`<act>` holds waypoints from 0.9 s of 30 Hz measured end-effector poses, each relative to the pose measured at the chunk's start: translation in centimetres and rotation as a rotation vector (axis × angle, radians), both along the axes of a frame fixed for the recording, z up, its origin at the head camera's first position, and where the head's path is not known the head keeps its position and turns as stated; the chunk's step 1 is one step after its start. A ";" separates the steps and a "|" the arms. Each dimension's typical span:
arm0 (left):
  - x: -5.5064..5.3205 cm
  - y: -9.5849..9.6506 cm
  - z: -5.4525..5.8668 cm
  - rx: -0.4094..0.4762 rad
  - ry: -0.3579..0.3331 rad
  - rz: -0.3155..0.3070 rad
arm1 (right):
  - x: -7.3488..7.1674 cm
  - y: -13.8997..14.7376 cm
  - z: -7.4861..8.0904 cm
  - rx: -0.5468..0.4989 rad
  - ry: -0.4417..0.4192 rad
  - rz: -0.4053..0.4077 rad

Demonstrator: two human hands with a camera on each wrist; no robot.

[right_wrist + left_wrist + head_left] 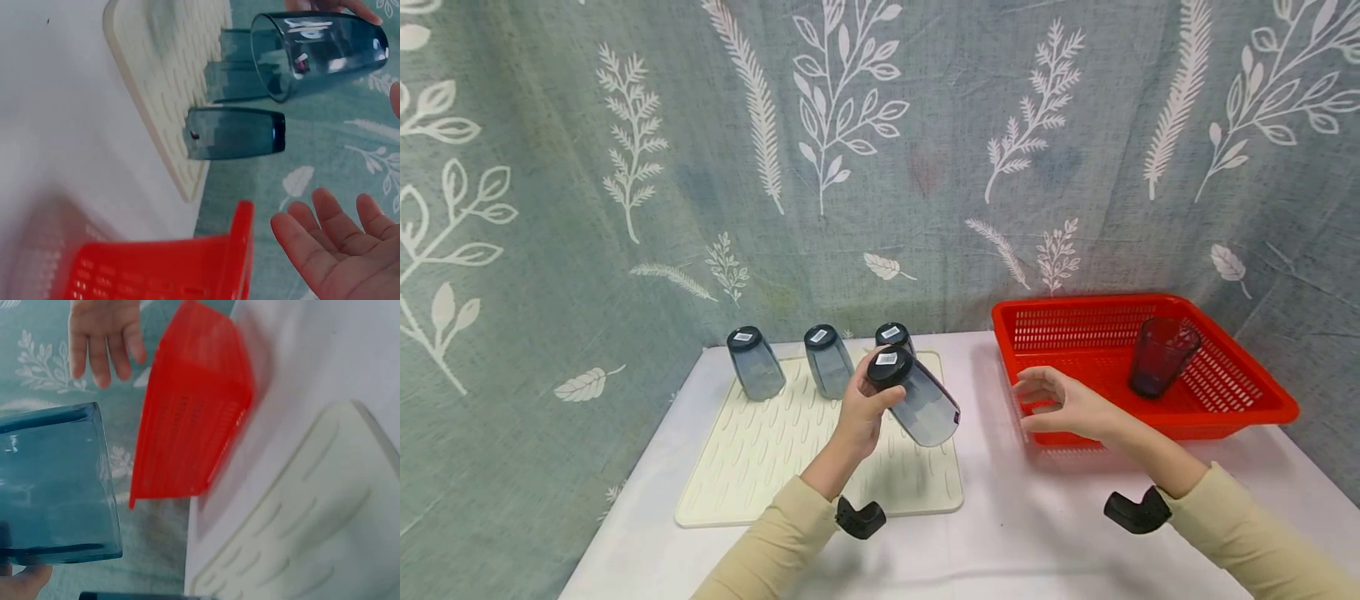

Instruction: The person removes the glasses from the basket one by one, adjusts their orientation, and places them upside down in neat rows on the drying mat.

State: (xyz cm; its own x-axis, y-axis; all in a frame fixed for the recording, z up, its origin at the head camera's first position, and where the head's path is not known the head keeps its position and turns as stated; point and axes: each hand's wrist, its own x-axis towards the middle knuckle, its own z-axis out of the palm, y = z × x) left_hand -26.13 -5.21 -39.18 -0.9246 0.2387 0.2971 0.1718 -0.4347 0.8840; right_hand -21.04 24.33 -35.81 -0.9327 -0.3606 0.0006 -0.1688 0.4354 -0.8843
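Observation:
My left hand [859, 412] grips a blue-grey tinted drinking glass [928, 408] near its dark base. The glass is tilted, base up, its mouth pointing down and to the right above a cream ribbed mat [775, 483]. Upside down along the mat's far edge stand a left glass [758, 371], a middle glass [831, 367] and a right glass [892, 335], the last partly hidden by the held one. My right hand [1063, 406] hovers at the near left side of a red plastic basket [1090, 303], fingers apart and holding nothing. Another glass [1159, 358] leans inside the basket.
A white cloth-covered table [1000, 533] lies under the mat and basket. Behind it hangs a grey-green curtain [925, 167] with white leaf prints. The basket's raised, slotted walls stand to the right of the mat, with a strip of table between them.

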 end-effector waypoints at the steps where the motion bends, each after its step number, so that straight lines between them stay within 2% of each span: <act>1: -0.1 -0.2 0.0 -0.011 -0.008 0.008 | 0.0 0.2 0.2 0.004 -0.007 -0.002; 10: -0.6 -1.9 0.1 -0.069 -0.031 0.042 | 0.2 1.5 1.1 0.014 -0.004 -0.009; 18: -0.8 -3.5 0.5 -0.133 -0.040 0.097 | 0.2 2.5 1.8 0.048 0.026 -0.024; 27: -1.1 -5.5 0.5 -0.180 -0.066 0.139 | 0.1 3.8 2.7 0.085 0.044 -0.088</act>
State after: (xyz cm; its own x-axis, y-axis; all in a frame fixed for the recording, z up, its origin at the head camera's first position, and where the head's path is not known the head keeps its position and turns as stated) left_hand -27.22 -10.75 -38.69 -0.9683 0.1513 0.1990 0.1583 -0.2452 0.9565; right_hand -20.96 28.12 -33.10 -0.9604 -0.2782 0.0153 -0.1648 0.5231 -0.8362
